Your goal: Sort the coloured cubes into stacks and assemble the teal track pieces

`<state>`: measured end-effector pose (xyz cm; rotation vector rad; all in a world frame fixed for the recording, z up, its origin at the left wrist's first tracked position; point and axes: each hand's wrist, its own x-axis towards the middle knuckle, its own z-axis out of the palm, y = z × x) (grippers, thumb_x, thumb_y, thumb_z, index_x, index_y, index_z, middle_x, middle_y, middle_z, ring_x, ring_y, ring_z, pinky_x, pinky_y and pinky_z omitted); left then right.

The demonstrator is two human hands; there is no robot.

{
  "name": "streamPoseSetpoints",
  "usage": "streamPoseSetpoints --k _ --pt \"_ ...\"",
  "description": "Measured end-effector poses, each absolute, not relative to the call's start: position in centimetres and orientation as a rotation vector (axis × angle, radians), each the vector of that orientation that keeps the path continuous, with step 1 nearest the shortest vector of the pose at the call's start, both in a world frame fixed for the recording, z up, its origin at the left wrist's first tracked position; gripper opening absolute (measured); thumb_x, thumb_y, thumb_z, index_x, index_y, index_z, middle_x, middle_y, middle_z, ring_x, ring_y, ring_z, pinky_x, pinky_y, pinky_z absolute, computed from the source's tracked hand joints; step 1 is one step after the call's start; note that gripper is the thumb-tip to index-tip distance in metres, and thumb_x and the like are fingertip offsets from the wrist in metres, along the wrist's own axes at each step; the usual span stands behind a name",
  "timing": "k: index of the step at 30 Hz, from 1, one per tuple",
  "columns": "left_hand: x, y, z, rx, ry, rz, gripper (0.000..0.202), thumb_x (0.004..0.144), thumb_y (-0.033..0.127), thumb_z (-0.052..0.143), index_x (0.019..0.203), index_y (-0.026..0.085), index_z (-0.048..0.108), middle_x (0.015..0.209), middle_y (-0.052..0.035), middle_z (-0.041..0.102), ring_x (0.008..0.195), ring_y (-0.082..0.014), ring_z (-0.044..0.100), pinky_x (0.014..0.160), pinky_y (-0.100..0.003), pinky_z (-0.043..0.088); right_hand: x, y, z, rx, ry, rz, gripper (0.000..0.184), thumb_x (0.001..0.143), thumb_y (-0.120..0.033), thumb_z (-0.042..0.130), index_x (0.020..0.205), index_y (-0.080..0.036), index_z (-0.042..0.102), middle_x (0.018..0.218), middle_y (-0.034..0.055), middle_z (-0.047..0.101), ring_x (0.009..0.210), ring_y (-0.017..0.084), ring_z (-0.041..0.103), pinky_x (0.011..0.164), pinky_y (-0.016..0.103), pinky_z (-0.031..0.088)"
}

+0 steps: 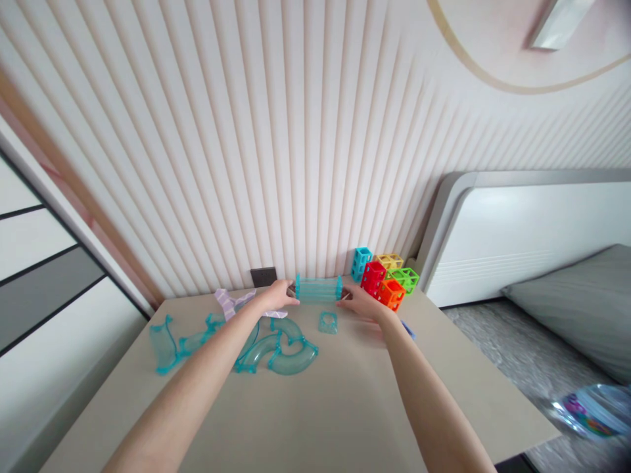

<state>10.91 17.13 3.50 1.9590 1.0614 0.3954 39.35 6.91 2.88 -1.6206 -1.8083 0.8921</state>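
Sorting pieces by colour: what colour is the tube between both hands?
The tube is translucent teal, clearest in the head view.

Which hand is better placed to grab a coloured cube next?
Right, probably. The right hand grips the end of the straight tube nearest the coloured cubes; the left hand holds the opposite end, with the tube between it and them.

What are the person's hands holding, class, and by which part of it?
A straight teal tube, lying crosswise. The left hand grips its left end and the right hand its right end.
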Motion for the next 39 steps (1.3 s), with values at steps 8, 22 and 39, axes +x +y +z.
streamPoseSetpoints --k 8,22,39 --pt "12.1 19.0 1.4 1.855 0.986 0.385 0.046 0.055 0.030 0.091 0.092 0.017 0.066 0.092 -0.0071 0.079 0.092 -0.0263 0.074 0.084 -0.035 0.057 39.3 8.5 1.8 -1.721 -1.778 0.880 0.017 0.078 -0.019 0.072 0.094 -0.015 0.068 0.087 0.0041 0.071 0.079 0.019 0.064 0.070 0.027 0.049" --pt "12.5 19.6 0.3 1.882 1.047 0.417 0.045 0.057 0.026 0.091 0.094 0.017 0.068 0.094 -0.0071 0.079 0.091 -0.0272 0.074 0.082 -0.034 0.057 39.0 9.4 -0.1 -1.930 -1.662 0.665 0.020 0.084 -0.027 0.073 0.101 -0.017 0.073 0.096 0.0084 0.075 0.090 0.024 0.068 0.080 0.032 0.052" --pt "16.0 19.7 0.0 2.023 1.134 0.494 0.036 0.065 0.030 0.087 0.093 0.016 0.069 0.102 -0.0122 0.078 0.102 -0.0298 0.072 0.093 -0.036 0.053 36.6 9.0 -0.1 -2.302 -1.438 0.480 0.029 0.098 -0.035 0.061 0.123 -0.021 0.062 0.128 0.0094 0.061 0.106 0.021 0.064 0.090 0.040 0.056"
